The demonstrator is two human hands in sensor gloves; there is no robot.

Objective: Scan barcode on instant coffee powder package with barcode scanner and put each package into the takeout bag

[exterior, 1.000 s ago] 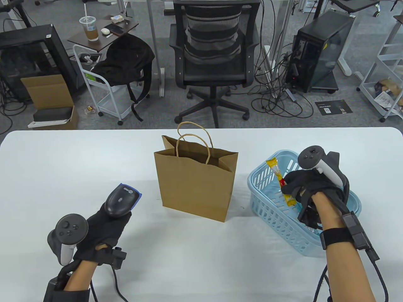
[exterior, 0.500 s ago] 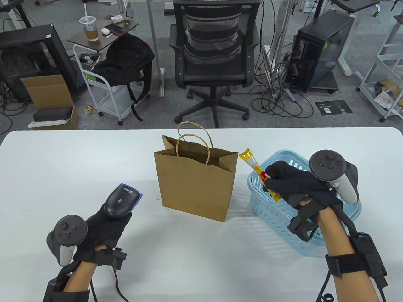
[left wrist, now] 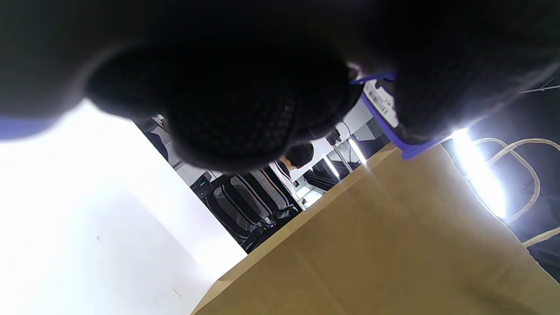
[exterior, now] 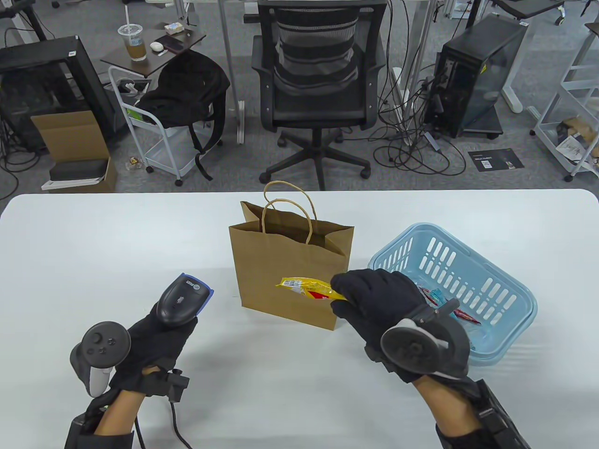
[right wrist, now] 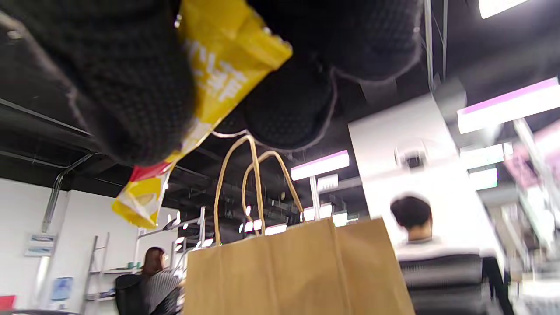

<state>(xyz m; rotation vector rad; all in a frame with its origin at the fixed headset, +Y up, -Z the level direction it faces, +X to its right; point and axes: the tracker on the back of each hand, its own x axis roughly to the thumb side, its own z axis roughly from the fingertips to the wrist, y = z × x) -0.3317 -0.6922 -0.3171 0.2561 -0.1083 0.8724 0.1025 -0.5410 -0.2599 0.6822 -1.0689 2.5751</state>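
Observation:
A brown paper takeout bag (exterior: 290,271) stands open at the table's middle, also seen in the left wrist view (left wrist: 393,245) and the right wrist view (right wrist: 297,267). My left hand (exterior: 159,336) grips a black barcode scanner (exterior: 182,299) with a blue front, aimed right toward the bag. My right hand (exterior: 369,294) pinches a yellow and red coffee stick package (exterior: 306,287) and holds it level in front of the bag, its free end pointing left toward the scanner. The right wrist view shows the package (right wrist: 210,87) between thumb and fingers.
A light blue plastic basket (exterior: 468,285) sits right of the bag with more stick packages (exterior: 449,306) inside. A black office chair (exterior: 313,84) stands beyond the table's far edge. People sit in the background of the wrist views.
My right hand lifted the yellow package out of the basket, swung left and turned it level in front of the bag. The left hand with the scanner barely moved.

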